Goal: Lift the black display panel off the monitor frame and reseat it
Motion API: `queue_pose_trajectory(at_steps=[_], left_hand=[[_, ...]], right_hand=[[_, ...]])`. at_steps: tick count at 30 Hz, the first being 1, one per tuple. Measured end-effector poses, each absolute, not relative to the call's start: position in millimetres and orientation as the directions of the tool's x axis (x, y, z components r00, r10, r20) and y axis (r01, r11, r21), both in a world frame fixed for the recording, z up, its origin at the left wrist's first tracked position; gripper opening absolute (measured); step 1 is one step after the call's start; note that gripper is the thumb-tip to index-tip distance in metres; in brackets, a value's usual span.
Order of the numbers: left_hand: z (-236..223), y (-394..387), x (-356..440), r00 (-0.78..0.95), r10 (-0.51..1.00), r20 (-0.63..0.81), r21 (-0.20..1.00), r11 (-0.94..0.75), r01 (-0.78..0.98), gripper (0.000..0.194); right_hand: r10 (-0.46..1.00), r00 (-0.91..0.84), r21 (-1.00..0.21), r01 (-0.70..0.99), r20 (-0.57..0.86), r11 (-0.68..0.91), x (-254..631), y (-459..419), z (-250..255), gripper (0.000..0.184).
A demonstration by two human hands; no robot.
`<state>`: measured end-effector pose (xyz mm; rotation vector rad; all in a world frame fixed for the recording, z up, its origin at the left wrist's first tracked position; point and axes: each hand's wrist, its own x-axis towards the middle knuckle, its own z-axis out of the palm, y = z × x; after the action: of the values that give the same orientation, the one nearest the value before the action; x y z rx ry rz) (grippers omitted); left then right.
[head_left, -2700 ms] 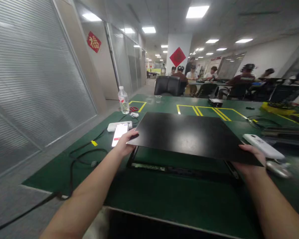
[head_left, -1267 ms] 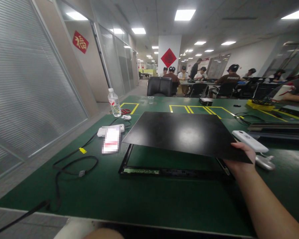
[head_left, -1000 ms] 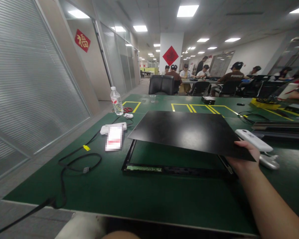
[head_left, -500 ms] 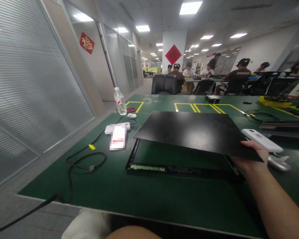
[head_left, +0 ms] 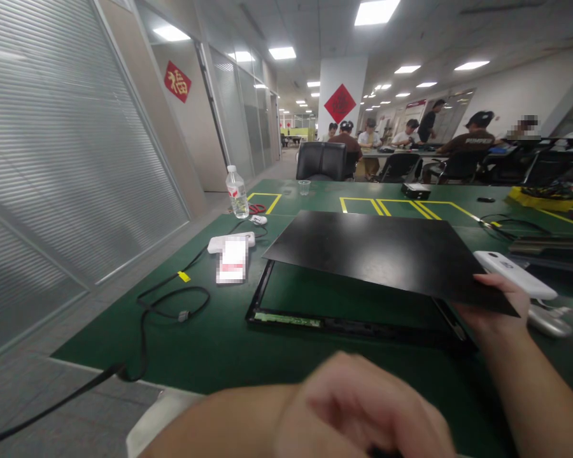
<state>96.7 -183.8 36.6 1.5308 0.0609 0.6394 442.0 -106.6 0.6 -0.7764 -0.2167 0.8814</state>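
My right hand [head_left: 499, 313] grips the near right corner of a large thin black panel [head_left: 386, 251], thumb on top, and holds it tilted up off the green table [head_left: 219, 346]. Beneath the panel a black rectangular frame [head_left: 286, 318] lies flat on the table, with a strip of green circuit board along its near edge. My left hand [head_left: 363, 407] is close to the camera at the bottom of the view. It is blurred, its fingers look curled, and it touches neither panel nor frame.
A phone [head_left: 232, 259] and a white block [head_left: 219, 242] lie left of the frame, with a black cable [head_left: 172, 305] looping to the table's edge. A water bottle [head_left: 237, 193] stands farther back. A white device [head_left: 513, 273] lies by my right hand. People sit at tables behind.
My left hand let go of the panel's left corner, dropped out of view, and has now risen blurred into the bottom of the view. My right hand keeps the panel lifted.
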Motion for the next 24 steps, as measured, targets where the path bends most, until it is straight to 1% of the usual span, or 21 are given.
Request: queue_pose_trajectory(at_steps=[1,2,3,4,6,7,8,9,10,12,13,14,16,18,21,24], left_hand=[[44,-166,92,0.781,0.476,0.406,0.906,-0.094,-0.413,0.067],[51,-146,85,0.6,0.638,0.483,0.842,-0.151,-0.517,0.061],[58,-126,75,0.402,0.765,0.502,0.798,-0.232,-0.556,0.052],[64,-106,64,0.199,0.847,0.494,0.768,-0.317,-0.556,0.047],[66,-66,40,-0.116,0.894,0.433,0.75,-0.429,-0.503,0.042],[63,-48,29,-0.226,0.902,0.368,0.764,-0.432,-0.48,0.04],[58,-32,19,-0.3,0.913,0.276,0.796,-0.392,-0.462,0.035],[51,-19,11,-0.326,0.931,0.162,0.841,-0.303,-0.449,0.029],[43,-10,5,-0.3,0.953,0.038,0.88,-0.174,-0.442,0.024],[28,-1,0,-0.111,0.976,-0.185,0.899,0.123,-0.421,0.022],[23,0,0,-0.002,0.97,-0.245,0.883,0.222,-0.414,0.023],[19,0,0,0.064,0.962,-0.267,0.863,0.268,-0.427,0.023],[16,-2,0,0.139,0.957,-0.254,0.836,0.289,-0.467,0.018],[16,-3,-2,0.132,0.966,-0.221,0.827,0.257,-0.5,0.014],[19,-2,-10,0.087,0.976,-0.199,0.837,0.215,-0.503,0.028],[22,-1,-18,0.039,0.986,-0.164,0.831,0.159,-0.533,0.032]], right_hand=[[0.761,0.634,-0.689,-0.613,-0.136,0.387,442,-107,1,0.064],[0.76,0.635,-0.689,-0.613,-0.138,0.388,442,-107,1,0.064],[0.759,0.636,-0.69,-0.612,-0.139,0.386,441,-108,2,0.064],[0.758,0.637,-0.69,-0.613,-0.142,0.385,441,-108,2,0.065],[0.759,0.633,-0.685,-0.621,-0.152,0.381,442,-108,3,0.066],[0.76,0.63,-0.68,-0.628,-0.158,0.379,442,-108,3,0.067],[0.762,0.627,-0.675,-0.635,-0.165,0.376,444,-108,2,0.067],[0.762,0.625,-0.67,-0.64,-0.169,0.375,445,-107,0,0.067],[0.763,0.624,-0.668,-0.643,-0.171,0.376,447,-106,-2,0.067],[0.77,0.618,-0.669,-0.641,-0.158,0.377,450,-104,-6,0.067],[0.778,0.611,-0.672,-0.639,-0.146,0.375,451,-103,-8,0.066],[0.79,0.598,-0.676,-0.638,-0.132,0.37,452,-102,-11,0.065],[0.821,0.561,-0.69,-0.636,-0.104,0.347,452,-100,-15,0.064],[0.854,0.513,-0.715,-0.628,-0.084,0.307,452,-98,-18,0.063],[0.907,0.41,-0.766,-0.613,-0.101,0.192,453,-96,-23,0.061],[0.939,0.276,-0.811,-0.586,-0.205,-0.005,458,-95,-26,0.057]])
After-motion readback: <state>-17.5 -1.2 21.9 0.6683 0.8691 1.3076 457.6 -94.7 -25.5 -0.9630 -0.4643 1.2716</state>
